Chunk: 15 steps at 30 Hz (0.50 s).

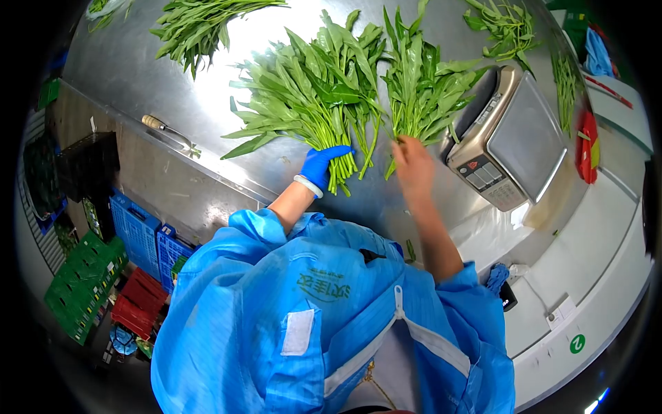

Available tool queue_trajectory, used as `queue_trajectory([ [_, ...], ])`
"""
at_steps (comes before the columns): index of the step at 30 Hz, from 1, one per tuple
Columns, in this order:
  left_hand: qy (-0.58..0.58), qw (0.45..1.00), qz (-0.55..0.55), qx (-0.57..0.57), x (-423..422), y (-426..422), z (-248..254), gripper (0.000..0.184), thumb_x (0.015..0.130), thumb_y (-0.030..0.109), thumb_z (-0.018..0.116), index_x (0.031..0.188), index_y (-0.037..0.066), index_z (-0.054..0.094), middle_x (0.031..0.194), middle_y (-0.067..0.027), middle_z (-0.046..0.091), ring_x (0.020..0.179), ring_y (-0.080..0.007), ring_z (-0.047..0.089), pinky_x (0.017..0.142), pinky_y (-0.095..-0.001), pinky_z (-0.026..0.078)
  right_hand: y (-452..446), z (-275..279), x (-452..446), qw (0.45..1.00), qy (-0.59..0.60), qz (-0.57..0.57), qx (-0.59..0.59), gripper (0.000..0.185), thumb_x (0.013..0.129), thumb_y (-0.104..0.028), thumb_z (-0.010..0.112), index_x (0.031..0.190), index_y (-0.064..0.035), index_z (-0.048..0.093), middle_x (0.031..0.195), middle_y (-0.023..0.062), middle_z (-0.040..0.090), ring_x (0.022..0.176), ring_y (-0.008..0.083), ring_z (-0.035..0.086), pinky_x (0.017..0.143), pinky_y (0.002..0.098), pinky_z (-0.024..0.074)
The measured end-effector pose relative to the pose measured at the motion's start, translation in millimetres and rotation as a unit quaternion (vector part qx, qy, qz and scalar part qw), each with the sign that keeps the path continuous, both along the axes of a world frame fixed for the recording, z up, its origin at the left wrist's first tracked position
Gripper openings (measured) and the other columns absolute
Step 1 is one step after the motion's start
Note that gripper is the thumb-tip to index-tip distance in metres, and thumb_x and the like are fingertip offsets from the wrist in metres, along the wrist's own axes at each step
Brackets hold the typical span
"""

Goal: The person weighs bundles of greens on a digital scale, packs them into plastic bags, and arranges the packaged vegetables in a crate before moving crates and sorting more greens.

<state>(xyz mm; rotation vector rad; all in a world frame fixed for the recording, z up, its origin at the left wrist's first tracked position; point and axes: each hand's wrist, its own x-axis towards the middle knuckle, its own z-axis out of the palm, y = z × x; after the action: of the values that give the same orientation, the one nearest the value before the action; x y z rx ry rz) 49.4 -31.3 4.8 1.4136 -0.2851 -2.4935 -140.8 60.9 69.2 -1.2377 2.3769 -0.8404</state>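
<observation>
My left hand (pixel 322 168), in a blue glove with a white band at the wrist, is closed round the stems of a leafy bunch of water spinach (pixel 303 90). The cut stem ends stick out below the fist, and the leaves fan out over the steel table. A second pile of water spinach (pixel 420 86) lies just to the right. My bare right hand (pixel 412 162), slightly blurred, has its fingers curled in at the lower stems of this pile. A few loose stems (pixel 369 131) lie between the two bunches.
A digital scale (pixel 527 138) stands to the right on the steel table (pixel 124 83). More greens (pixel 200 31) lie at the far side, others (pixel 507 27) beyond the scale. A wooden-handled tool (pixel 162 127) rests at left. Blue crates (pixel 134 228) and a green crate (pixel 86 283) stand below left.
</observation>
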Motion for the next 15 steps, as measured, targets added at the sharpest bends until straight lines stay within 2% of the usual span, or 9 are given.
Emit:
queue_trajectory([
  [3, 0.0, 1.0, -0.004, -0.005, -1, -2, 3, 0.034, 0.079, 0.004, 0.07, 0.111, 0.001, 0.059, 0.096, -0.0113, 0.066, 0.086, -0.0232, 0.066, 0.075, -0.0359, 0.055, -28, -25, 13, 0.991, 0.061, 0.025, 0.115, 0.022, 0.08, -0.024, 0.067, 0.084, -0.0027, 0.061, 0.074, 0.0173, 0.064, 0.066, 0.0351, 0.063, 0.058, 0.0447, 0.0494],
  [6, -0.006, 1.0, 0.01, -0.014, -1, 0, 2, 0.035, 0.079, 0.005, 0.07, 0.112, 0.001, 0.059, 0.097, -0.011, 0.066, 0.086, -0.0229, 0.066, 0.075, -0.0354, 0.055, -42, -46, 16, 0.973, 0.068, 0.075, 0.206, 0.024, 0.079, -0.028, 0.067, 0.081, -0.0045, 0.061, 0.067, 0.0152, 0.064, 0.061, 0.0345, 0.063, 0.056, 0.046, 0.0498],
  [7, -0.01, 1.0, 0.012, -0.015, -1, 0, 4, 0.036, 0.079, 0.006, 0.07, 0.113, 0.001, 0.059, 0.097, -0.0108, 0.067, 0.086, -0.0226, 0.066, 0.075, -0.0349, 0.055, -47, -35, 17, 0.974, 0.058, 0.076, 0.205, 0.024, 0.078, -0.027, 0.069, 0.082, -0.0049, 0.061, 0.065, 0.0139, 0.064, 0.059, 0.0324, 0.064, 0.054, 0.0435, 0.0505],
  [10, -0.022, 1.0, 0.005, 0.001, -2, -2, 9, 0.036, 0.079, 0.006, 0.07, 0.113, 0.001, 0.059, 0.097, -0.0107, 0.067, 0.086, -0.0223, 0.066, 0.076, -0.035, 0.055, -56, 4, -3, 0.998, 0.019, 0.064, 0.021, 0.022, 0.078, -0.025, 0.07, 0.082, -0.006, 0.06, 0.066, 0.0127, 0.065, 0.058, 0.0285, 0.064, 0.052, 0.0379, 0.0513],
  [12, -0.007, 1.0, 0.009, -0.005, 2, 3, 0, 0.037, 0.078, 0.006, 0.07, 0.113, 0.001, 0.059, 0.098, -0.0106, 0.067, 0.086, -0.0218, 0.066, 0.076, -0.0349, 0.054, -67, 35, -44, 0.997, 0.003, 0.022, -0.07, 0.019, 0.08, -0.023, 0.071, 0.085, -0.0073, 0.061, 0.064, 0.0078, 0.065, 0.053, 0.0189, 0.062, 0.05, 0.0308, 0.0499],
  [13, -0.002, 1.0, 0.004, -0.007, 3, 3, -3, 0.037, 0.078, 0.006, 0.071, 0.113, 0.002, 0.059, 0.098, -0.0105, 0.067, 0.086, -0.0218, 0.066, 0.077, -0.0349, 0.054, -80, 61, -63, 0.991, -0.015, -0.023, -0.128, 0.018, 0.082, -0.022, 0.07, 0.088, -0.0069, 0.062, 0.065, 0.0036, 0.065, 0.055, 0.011, 0.059, 0.052, 0.0254, 0.0481],
  [14, 0.004, 1.0, -0.002, -0.014, 3, 1, -4, 0.037, 0.078, 0.006, 0.071, 0.113, 0.002, 0.059, 0.098, -0.0104, 0.067, 0.087, -0.0217, 0.066, 0.077, -0.0349, 0.054, -88, 74, -90, 0.983, -0.021, -0.071, -0.168, 0.02, 0.083, -0.022, 0.07, 0.092, -0.0055, 0.063, 0.066, 0.0021, 0.064, 0.058, 0.0078, 0.057, 0.055, 0.0236, 0.0465],
  [15, -0.004, 1.0, 0.007, -0.009, 2, 1, -1, 0.036, 0.078, 0.006, 0.071, 0.112, 0.002, 0.06, 0.097, -0.0102, 0.067, 0.086, -0.0217, 0.066, 0.077, -0.0347, 0.054, -99, 93, -115, 0.981, 0.039, -0.119, -0.15, 0.022, 0.082, -0.021, 0.071, 0.093, -0.0033, 0.063, 0.068, 0.0027, 0.065, 0.061, 0.0084, 0.058, 0.058, 0.0233, 0.046],
])
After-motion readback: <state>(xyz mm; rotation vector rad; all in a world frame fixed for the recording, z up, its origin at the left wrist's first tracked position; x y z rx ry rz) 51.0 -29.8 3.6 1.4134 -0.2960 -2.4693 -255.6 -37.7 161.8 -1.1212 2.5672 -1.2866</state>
